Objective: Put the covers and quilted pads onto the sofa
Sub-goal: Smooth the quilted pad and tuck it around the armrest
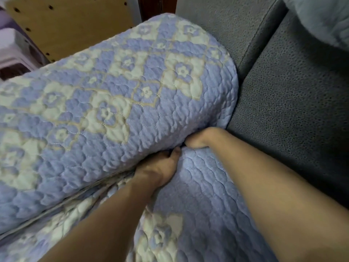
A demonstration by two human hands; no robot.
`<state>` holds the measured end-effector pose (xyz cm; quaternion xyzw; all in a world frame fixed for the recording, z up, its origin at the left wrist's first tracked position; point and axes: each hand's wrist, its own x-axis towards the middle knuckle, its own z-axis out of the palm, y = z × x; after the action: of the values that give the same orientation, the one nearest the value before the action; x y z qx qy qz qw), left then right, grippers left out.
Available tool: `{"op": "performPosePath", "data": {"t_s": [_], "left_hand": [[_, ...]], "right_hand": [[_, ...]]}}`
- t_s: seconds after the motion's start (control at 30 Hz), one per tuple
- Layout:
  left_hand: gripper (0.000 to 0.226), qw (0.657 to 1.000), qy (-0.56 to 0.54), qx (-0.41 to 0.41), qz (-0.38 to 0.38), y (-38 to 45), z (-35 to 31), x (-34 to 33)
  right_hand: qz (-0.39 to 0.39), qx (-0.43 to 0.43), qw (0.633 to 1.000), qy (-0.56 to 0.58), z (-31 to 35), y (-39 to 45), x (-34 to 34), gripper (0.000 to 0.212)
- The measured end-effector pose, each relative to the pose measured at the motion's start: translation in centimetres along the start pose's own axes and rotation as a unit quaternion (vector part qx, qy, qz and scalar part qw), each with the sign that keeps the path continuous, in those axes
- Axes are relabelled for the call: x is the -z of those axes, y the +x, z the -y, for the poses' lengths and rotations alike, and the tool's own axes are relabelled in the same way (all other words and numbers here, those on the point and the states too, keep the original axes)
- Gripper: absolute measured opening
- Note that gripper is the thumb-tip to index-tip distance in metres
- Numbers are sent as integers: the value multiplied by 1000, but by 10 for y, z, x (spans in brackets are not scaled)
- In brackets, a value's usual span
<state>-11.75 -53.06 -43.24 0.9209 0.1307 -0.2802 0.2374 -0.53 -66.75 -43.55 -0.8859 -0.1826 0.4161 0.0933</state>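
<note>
A lilac-blue quilted pad with cream flower pattern point(117, 95) lies draped over the sofa's armrest. A second quilted pad point(198, 201) of the same pattern covers the seat below it. My left hand point(162, 167) is pushed into the crease between armrest and seat, fingers curled into the fabric. My right hand point(200, 138) reaches into the same crease a little farther back; its fingers are hidden under the armrest pad. The bare grey sofa seat cushion point(294, 103) shows to the right.
The grey sofa backrest point(226, 21) stands behind the armrest. A pale blue cushion point(321, 17) rests at the top right. A wooden pegboard panel point(75, 25) and white plastic items point(13, 53) sit beyond the armrest at the left.
</note>
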Motion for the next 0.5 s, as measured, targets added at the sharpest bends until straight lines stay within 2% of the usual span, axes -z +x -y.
{"op": "performPosePath", "data": {"t_s": [0.17,0.27,0.5], "left_hand": [[65,995,-95,7,-5,18,-9,3],[65,995,-95,-36,-11,41,-12,1],[61,996,-71,-49,22,50,-14,-2]], "right_hand": [[-4,23,998,-63,-5,2,9,60],[-3,23,997,-80,1,0,6,55],[-62,9,998,5,-9,-14,-11,45]]}}
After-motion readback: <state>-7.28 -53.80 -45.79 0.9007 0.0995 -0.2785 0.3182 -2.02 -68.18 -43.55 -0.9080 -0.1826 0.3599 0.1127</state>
